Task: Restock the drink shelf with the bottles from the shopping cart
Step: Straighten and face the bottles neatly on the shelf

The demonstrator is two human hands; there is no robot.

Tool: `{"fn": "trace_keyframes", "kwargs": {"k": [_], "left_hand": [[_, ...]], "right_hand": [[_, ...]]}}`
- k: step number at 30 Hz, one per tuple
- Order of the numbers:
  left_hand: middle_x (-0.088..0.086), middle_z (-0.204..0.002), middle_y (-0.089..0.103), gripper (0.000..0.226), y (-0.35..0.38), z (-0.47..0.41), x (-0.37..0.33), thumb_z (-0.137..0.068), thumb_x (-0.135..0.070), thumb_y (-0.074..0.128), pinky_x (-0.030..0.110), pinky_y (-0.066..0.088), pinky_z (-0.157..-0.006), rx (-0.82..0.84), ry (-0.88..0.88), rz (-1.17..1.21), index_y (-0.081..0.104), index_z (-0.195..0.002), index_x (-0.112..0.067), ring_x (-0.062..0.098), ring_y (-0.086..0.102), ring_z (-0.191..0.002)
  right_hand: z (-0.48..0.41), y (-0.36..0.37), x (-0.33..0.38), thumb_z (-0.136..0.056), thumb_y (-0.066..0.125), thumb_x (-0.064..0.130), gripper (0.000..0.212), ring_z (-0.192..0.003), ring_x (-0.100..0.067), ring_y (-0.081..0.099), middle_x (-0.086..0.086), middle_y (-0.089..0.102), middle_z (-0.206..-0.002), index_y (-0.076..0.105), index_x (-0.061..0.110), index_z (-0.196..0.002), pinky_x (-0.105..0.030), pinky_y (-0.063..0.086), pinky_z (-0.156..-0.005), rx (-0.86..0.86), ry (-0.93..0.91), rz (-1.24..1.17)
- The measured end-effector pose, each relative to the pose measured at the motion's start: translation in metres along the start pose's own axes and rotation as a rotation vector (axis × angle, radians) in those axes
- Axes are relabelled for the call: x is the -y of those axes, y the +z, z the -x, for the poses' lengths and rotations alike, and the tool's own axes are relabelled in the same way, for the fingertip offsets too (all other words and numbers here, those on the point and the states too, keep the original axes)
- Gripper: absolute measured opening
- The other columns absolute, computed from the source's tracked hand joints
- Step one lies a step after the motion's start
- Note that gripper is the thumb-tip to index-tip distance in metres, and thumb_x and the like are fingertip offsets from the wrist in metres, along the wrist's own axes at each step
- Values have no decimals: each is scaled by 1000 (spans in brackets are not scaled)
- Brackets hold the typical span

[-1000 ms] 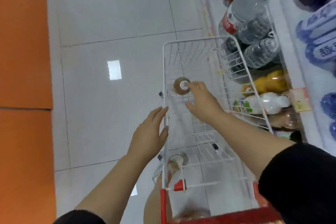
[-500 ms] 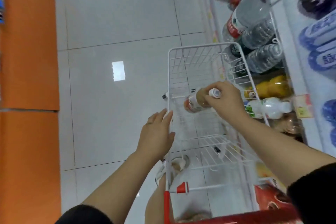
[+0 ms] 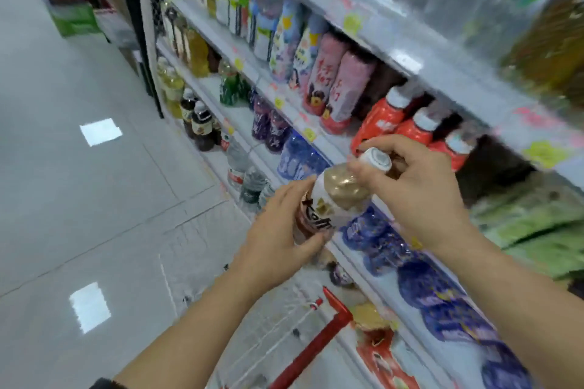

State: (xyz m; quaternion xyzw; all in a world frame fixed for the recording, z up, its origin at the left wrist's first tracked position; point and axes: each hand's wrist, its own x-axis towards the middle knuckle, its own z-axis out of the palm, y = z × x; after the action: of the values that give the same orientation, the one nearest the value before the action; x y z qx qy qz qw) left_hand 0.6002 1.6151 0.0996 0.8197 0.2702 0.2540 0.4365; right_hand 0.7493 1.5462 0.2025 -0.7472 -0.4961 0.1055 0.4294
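Holding a bottle (image 3: 335,199) of brown drink in mid-air at the centre of the frame, tilted, with its white cap (image 3: 376,159) pointing toward the upper right. Wrapping the left hand (image 3: 275,240) round the labelled lower body, fingers curling over the far side and thumb pressing on the near side. Pinching the neck just under the cap with the right hand (image 3: 420,189), fingers curling over the top.

Hovering the bottle in front of the drink shelf (image 3: 410,68), just below and left of a row of red bottles (image 3: 379,125) with white caps, and above blue bottles (image 3: 436,290) running toward the lower right; cannot tell whether it is touching the shelf edge.

Standing over the shopping cart (image 3: 166,278), its white wire blurring in the lower centre and its red handle (image 3: 316,347) slanting toward the bottom edge. Facing pink bottles (image 3: 344,88) above centre, with pale floor tiles (image 3: 79,199) filling the left of the frame.
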Motion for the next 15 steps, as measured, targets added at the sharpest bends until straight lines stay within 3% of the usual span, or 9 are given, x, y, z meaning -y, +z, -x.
{"fn": "trace_keyframes", "kwargs": {"k": [3,7,11,13,15], "left_hand": [[-28,-133,35,77,10,-17,-65,-80,-43,70,15,31,-101,44,162,47,19,-136,-48,-8,34,-126],[-22,-136,43,79,42,-27,-145,-76,-29,77,20,39,-100,93,346,190,30,-139,-35,-6,41,-125],[-18,-135,46,78,92,-16,-216,-76,-27,78,28,45,-98,155,444,296,33,-139,-34,-1,46,-124],[-21,-134,45,78,118,-6,-247,-76,-26,78,24,45,-97,182,488,340,33,-138,-37,-2,45,-124],[-32,-128,47,75,140,5,-279,-75,-21,78,11,44,-90,206,513,421,35,-132,-42,-9,46,-119]], "right_hand": [[18,-68,29,-76,74,27,13,-70,-1,61,17,66,-77,67,27,-87,-11,46,-61,-180,-31,-5],[56,-147,51,-79,70,36,12,-68,-17,58,10,67,-77,64,34,-88,-21,45,-59,-405,-129,35],[108,-219,51,-77,66,45,18,-66,-16,59,2,67,-77,62,39,-93,-24,47,-58,-529,-124,29],[136,-253,45,-80,68,38,19,-70,-14,63,0,68,-82,62,37,-98,-24,51,-62,-570,-134,-44],[168,-283,33,-84,63,30,22,-83,-3,64,6,69,-93,61,30,-106,-15,49,-70,-606,-133,-112]]}}
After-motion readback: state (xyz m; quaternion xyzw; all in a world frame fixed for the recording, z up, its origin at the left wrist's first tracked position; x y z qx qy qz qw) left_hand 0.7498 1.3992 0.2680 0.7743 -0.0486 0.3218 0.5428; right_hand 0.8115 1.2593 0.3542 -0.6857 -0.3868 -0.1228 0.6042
